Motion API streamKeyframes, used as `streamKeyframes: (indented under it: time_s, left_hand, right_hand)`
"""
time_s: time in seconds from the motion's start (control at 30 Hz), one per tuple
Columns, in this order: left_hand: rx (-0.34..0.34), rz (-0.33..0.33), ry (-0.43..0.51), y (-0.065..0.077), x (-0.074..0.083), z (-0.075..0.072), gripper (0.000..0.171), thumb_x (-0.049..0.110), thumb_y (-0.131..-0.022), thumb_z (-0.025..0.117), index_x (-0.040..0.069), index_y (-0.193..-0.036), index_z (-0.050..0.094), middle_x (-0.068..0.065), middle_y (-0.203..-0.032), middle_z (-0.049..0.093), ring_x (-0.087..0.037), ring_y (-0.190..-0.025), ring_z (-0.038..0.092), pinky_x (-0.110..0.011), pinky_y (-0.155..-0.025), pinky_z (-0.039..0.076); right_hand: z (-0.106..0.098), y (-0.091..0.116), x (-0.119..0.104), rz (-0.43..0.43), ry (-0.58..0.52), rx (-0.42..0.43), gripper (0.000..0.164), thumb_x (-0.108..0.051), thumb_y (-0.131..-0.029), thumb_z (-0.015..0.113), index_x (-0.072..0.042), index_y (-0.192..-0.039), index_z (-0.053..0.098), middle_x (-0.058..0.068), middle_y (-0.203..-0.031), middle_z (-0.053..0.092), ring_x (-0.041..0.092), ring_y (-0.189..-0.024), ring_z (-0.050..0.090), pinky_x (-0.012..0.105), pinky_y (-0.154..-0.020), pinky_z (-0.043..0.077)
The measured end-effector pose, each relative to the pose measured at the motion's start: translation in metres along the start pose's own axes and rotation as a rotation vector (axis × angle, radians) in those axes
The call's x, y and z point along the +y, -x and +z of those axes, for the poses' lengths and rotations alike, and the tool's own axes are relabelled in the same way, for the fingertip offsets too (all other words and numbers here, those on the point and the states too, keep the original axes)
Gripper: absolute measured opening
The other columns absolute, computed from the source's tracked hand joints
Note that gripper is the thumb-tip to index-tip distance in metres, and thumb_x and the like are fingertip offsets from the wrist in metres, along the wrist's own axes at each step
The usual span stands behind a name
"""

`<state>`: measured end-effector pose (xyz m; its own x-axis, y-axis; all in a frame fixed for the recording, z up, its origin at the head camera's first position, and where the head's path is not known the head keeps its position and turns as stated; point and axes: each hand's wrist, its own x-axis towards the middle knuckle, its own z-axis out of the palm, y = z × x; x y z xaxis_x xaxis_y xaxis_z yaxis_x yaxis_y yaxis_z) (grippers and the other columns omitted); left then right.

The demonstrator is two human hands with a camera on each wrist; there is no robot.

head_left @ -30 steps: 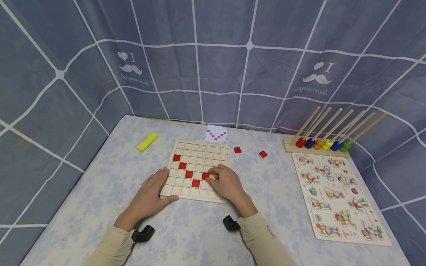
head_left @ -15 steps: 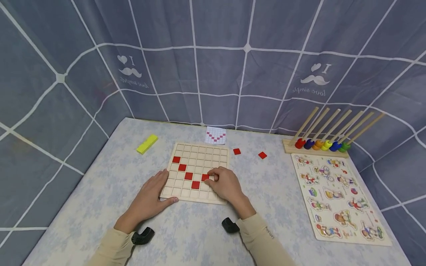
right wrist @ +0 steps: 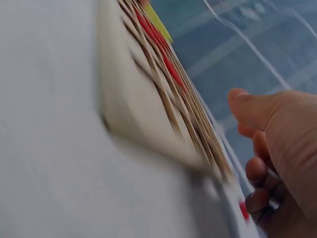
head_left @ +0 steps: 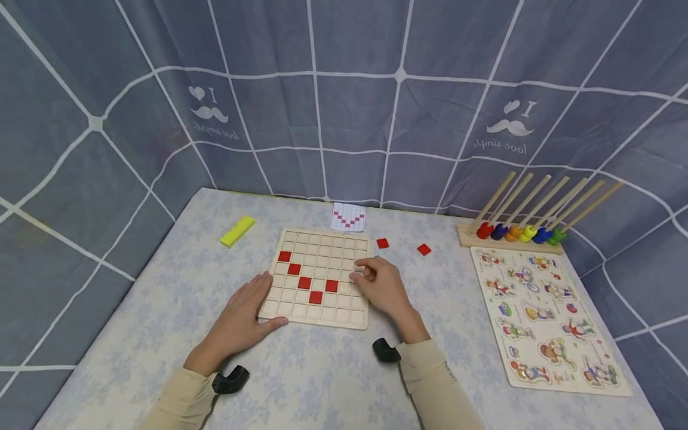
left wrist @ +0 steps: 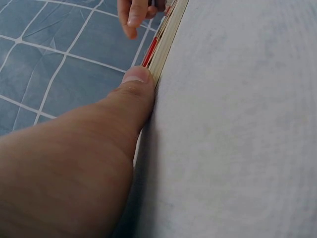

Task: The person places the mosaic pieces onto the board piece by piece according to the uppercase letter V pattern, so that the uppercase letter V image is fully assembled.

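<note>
Right grip (head_left: 384,288) empty, slightly parted above the board (head_left: 325,258), left grip (head_left: 239,318) splayed against it.

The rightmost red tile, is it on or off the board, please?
Off: that tile lies on the table, right of the board.

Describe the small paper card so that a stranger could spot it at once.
On the table, find the pale wooden grid board between the person's hands. Just beyond its far edge lies a small white card. Unlike the two plain loose red tiles to its right, it is printed with a grid and a pinkish-red V of squares.
</note>
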<state>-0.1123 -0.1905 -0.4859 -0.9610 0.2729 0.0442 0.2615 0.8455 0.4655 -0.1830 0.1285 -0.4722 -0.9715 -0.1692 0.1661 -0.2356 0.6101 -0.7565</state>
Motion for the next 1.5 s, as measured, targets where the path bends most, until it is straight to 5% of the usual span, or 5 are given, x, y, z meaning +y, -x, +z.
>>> streamKeyframes:
  time_s: [0.23,0.4,0.8,1.07,1.5]
  left_hand:
    - [-0.007,0.000,-0.008,-0.001,-0.001,-0.002,0.104,0.056,-0.089,0.073,-0.002,-0.161,0.025,-0.020,-0.167,0.027,-0.041,-0.155,0.025,-0.059,-0.125,0.023]
    - [-0.002,0.001,-0.007,-0.002,-0.001,-0.004,0.104,0.057,-0.089,0.071,-0.002,-0.161,0.025,-0.020,-0.168,0.026,-0.040,-0.156,0.024,-0.058,-0.125,0.023]
    - [-0.006,-0.002,0.008,0.001,0.000,-0.003,0.103,0.058,-0.089,0.071,-0.001,-0.161,0.026,-0.020,-0.167,0.027,-0.041,-0.155,0.025,-0.059,-0.125,0.023]
    - [-0.010,0.002,0.000,-0.004,-0.002,0.003,0.104,0.060,-0.089,0.070,0.001,-0.162,0.024,-0.018,-0.168,0.026,-0.039,-0.156,0.024,-0.057,-0.125,0.023]
    - [-0.007,-0.005,0.004,0.000,-0.001,0.000,0.104,0.060,-0.089,0.070,0.001,-0.161,0.025,-0.018,-0.168,0.026,-0.039,-0.156,0.024,-0.058,-0.125,0.023]
  right_hand:
    - [-0.049,-0.004,0.042,0.151,-0.018,0.252,0.027,-0.022,-0.093,0.077,-0.006,-0.115,0.076,0.003,-0.084,0.057,0.013,-0.074,0.049,0.022,-0.068,0.041]
    - [-0.078,-0.011,0.060,0.193,0.040,0.356,0.027,-0.019,-0.091,0.078,-0.003,-0.113,0.076,0.006,-0.085,0.058,0.014,-0.077,0.051,0.020,-0.068,0.039]
    - [-0.095,-0.015,0.105,0.248,0.100,0.265,0.043,-0.023,-0.091,0.078,-0.001,-0.127,0.069,0.014,-0.099,0.060,0.025,-0.091,0.054,0.034,-0.084,0.045]
    - [-0.095,-0.015,0.112,0.210,0.246,0.253,0.043,-0.025,-0.092,0.077,0.003,-0.124,0.070,0.015,-0.094,0.061,0.029,-0.087,0.054,0.038,-0.078,0.042]
    - [-0.090,-0.022,0.108,0.250,0.292,0.257,0.036,-0.027,-0.095,0.072,0.002,-0.118,0.073,0.014,-0.093,0.064,0.031,-0.086,0.057,0.041,-0.079,0.046]
